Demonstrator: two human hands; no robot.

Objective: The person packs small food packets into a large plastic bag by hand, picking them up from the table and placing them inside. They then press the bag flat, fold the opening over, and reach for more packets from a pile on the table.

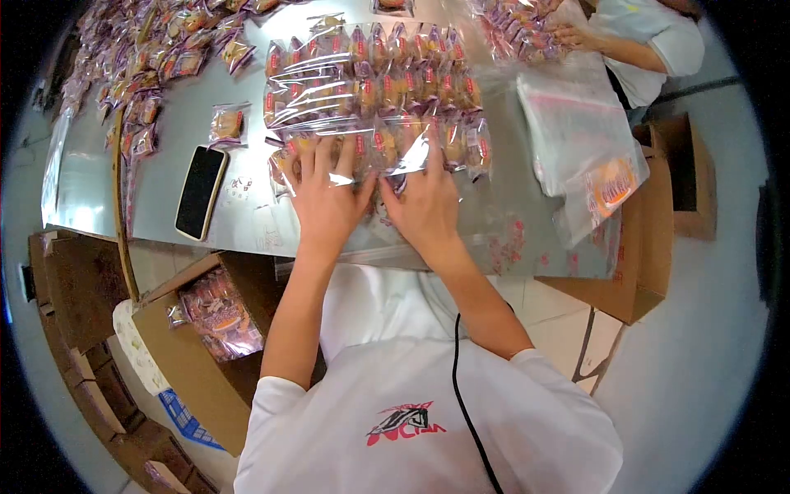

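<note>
Rows of small wrapped snacks [374, 86] lie side by side on the metal table, under a clear plastic bag. On the row nearest my body rests my left hand [326, 185], its fingers spread over the film and packets. Just right of it, my right hand [424, 193] also lies on that row with fingers apart, the thumbs close together. Some fingertips are partly covered by glare and film. The clear plastic [485, 235] extends toward the table's front edge.
A phone [201, 193] and a single packet [227, 125] lie left. Loose packets pile at the upper left. Flat plastic bags [576, 140] lie right. A co-worker's hand [579, 38] touches packets. Cardboard boxes [193, 362] stand below the table.
</note>
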